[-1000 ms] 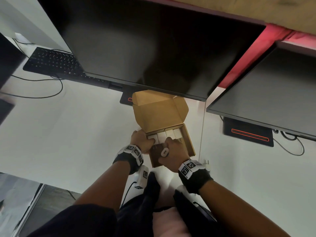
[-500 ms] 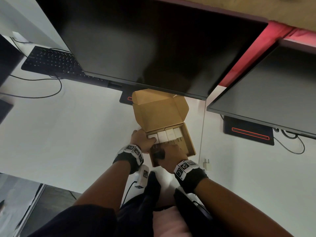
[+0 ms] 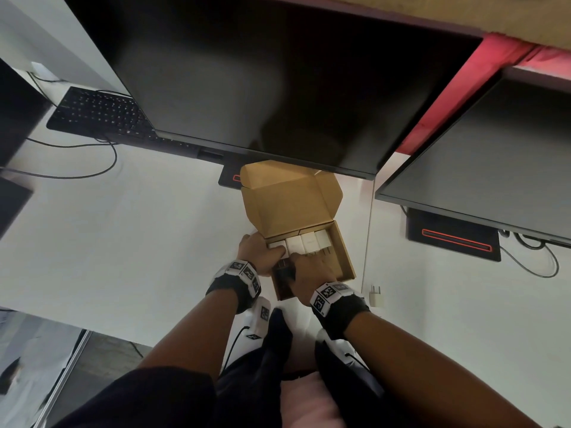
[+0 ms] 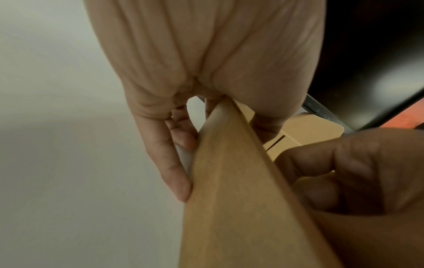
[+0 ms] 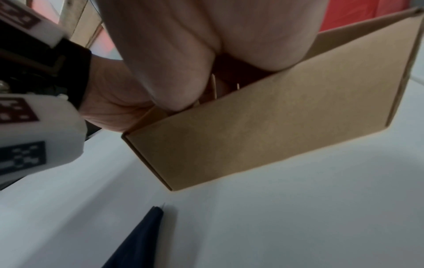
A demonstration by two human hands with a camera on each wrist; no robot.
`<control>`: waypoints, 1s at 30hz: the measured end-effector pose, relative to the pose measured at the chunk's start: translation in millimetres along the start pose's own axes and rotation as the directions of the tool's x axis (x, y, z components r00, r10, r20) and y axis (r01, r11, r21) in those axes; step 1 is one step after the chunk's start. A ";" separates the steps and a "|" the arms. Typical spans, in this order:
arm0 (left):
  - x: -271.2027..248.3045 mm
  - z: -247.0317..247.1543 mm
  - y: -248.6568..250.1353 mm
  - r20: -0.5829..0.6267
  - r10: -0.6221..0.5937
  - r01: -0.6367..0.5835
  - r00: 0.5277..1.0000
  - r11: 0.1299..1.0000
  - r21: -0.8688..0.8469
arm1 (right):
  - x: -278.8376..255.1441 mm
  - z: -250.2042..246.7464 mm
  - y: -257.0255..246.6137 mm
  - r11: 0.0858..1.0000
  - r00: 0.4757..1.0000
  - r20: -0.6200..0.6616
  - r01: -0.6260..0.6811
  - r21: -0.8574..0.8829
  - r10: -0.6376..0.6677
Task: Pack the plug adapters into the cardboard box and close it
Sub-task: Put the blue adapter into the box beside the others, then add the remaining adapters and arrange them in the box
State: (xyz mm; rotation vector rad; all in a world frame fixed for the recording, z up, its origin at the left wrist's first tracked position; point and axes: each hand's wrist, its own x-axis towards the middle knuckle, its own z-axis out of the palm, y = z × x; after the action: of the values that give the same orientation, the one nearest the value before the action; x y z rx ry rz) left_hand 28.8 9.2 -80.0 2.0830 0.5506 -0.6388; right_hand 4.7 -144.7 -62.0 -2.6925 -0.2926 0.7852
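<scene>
Four white adapters (image 3: 304, 243) sit in a row along the box's (image 3: 343, 254) far wall, its lid (image 3: 290, 199) standing open on the tabletop (image 3: 139, 242). Left hand (image 3: 258, 254) grips the box's left wall, fingers (image 4: 165, 163) outside, thumb inside. Right hand (image 3: 312, 270) reaches into the near left corner; whether its fingers hold anything cannot be told. One more adapter (image 3: 375, 295) lies right of the box.

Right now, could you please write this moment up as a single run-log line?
box: lid up | adapters: white row inside | left hand: grips box wall | right hand: inside box | spare adapter: on desk
</scene>
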 end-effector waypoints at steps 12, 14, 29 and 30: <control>2.5 0.8 -3.2 0.010 -0.054 0.054 0.998 0.998 -0.033 | -37.5 -55.0 72.1 0.946 0.916 -0.336 -0.116 0.304 0.220; 6.6 2.6 -7.0 0.010 -0.067 0.068 0.998 0.998 -0.018 | -44.8 -55.4 104.3 0.921 0.891 -0.302 -0.250 0.298 0.339; 8.1 4.4 -10.4 0.006 -0.029 0.030 1.000 0.999 -0.036 | -69.6 -49.6 117.6 0.911 0.830 -0.452 -0.148 0.385 0.326; 6.0 3.8 -8.9 0.008 -0.028 0.028 1.000 0.999 -0.043 | -67.7 -55.9 108.7 0.926 0.819 -0.514 -0.052 0.373 0.253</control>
State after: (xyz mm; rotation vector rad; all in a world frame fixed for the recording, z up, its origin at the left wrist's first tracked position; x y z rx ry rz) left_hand 27.3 11.6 -91.1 2.0348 0.5860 -0.6448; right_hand -9.1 -278.3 -23.6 -2.4795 0.1965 0.0416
